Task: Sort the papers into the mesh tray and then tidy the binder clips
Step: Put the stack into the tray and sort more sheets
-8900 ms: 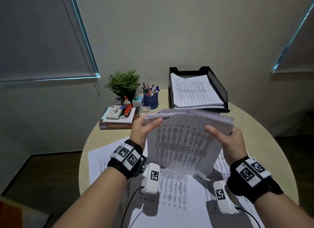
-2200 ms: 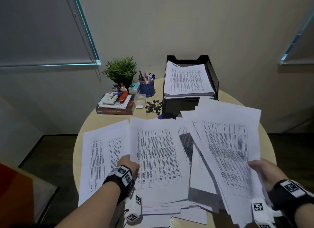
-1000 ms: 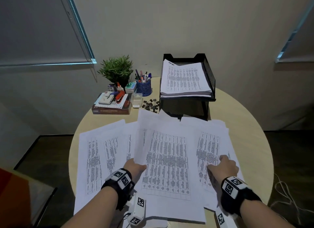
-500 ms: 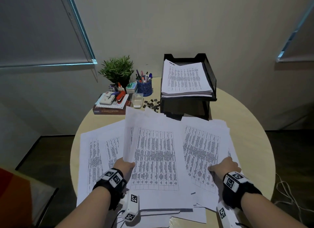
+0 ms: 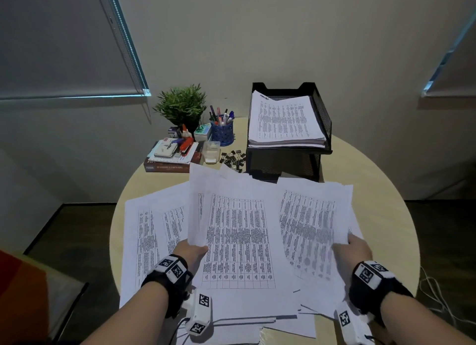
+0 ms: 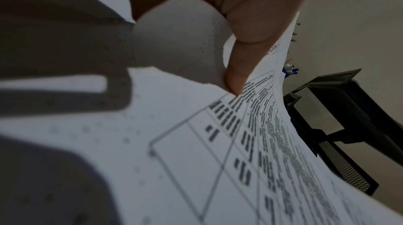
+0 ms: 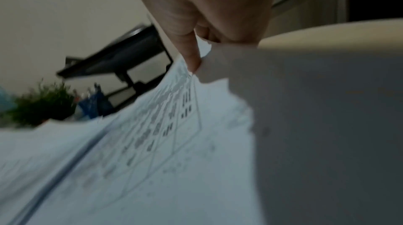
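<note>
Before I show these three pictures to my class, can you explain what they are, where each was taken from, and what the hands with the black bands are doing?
No machine here: a person wears three cameras. The wide picture comes from a camera on the head, looking down at a round table. The two close, blurry pictures come from cameras strapped to each wrist, looking along the fingers.

Loose printed papers cover the table. At the back stands a black mesh tray already holding a stack, with binder clips, a pen cup, a plant and a book beside it.

The left hand pinches one sheet by its edge; the right hand grips another sheet.
</note>
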`<action>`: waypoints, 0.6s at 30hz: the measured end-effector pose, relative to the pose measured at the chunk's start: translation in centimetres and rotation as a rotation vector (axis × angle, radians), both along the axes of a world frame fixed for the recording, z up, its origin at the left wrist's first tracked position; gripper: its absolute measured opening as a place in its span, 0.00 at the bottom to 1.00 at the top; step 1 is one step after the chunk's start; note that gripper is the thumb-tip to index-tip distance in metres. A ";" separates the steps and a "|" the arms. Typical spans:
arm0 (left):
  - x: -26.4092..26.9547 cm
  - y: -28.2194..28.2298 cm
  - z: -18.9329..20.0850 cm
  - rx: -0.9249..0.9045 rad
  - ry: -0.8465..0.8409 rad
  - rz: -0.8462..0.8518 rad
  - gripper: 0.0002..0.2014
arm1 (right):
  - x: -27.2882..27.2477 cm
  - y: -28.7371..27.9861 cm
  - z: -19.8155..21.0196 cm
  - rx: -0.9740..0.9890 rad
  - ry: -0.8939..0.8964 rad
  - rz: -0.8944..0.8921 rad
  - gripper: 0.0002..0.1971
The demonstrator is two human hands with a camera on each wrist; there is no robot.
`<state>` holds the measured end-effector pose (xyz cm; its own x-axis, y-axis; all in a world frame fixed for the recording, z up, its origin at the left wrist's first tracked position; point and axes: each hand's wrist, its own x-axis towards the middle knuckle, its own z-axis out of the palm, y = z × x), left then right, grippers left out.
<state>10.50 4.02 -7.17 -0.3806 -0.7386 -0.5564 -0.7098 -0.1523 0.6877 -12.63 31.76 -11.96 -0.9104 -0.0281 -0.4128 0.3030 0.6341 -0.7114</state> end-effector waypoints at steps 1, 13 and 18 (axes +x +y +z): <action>0.2 -0.2 -0.1 0.009 -0.001 -0.011 0.20 | -0.1 0.6 0.3 -0.056 0.057 -0.038 0.08; -0.3 -0.8 -0.6 0.036 -0.022 -0.135 0.23 | -2.8 4.1 13.3 -0.352 0.117 0.067 0.06; -0.9 0.2 -1.6 0.153 0.049 -0.141 0.29 | 0.8 2.7 12.9 -0.433 -0.021 0.065 0.06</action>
<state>9.60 4.25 -8.75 -0.5038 -0.5843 -0.6362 -0.6977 -0.1590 0.6986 -11.80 34.44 0.92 -0.8926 -0.2596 -0.3686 0.2894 0.2972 -0.9099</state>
